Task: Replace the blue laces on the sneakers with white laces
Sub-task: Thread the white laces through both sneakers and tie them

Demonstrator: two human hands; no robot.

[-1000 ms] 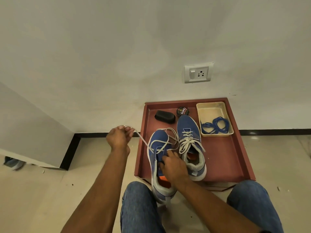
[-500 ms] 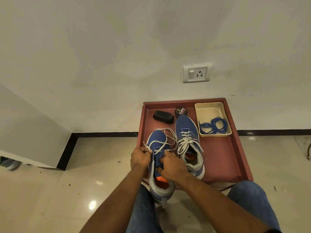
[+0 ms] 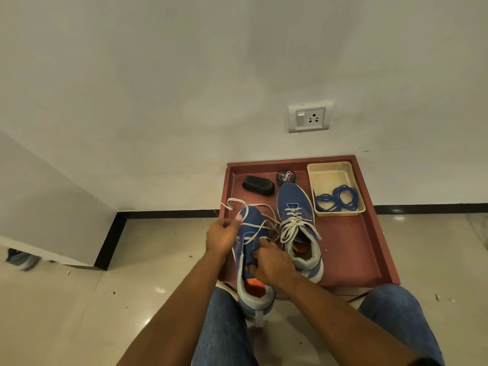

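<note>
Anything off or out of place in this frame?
Nothing damaged or spilled. The near sneaker overhangs the red tray edge toward the knees, half laced, its white lace trailing loose. The left hand pinches that lace; the right hand steadies the shoe. Blue laces sit coiled in the cream bin.

two sneakers (image 3: 295,220) side by side on tray (image 3: 351,249); laces (image 3: 336,200) in tub (image 3: 330,173), seemingly far right corner.

Blue sneakers (image 3: 297,207) carry white laces (image 3: 295,223); blue laces (image 3: 338,199) fill a cream tray (image 3: 330,170).
</note>
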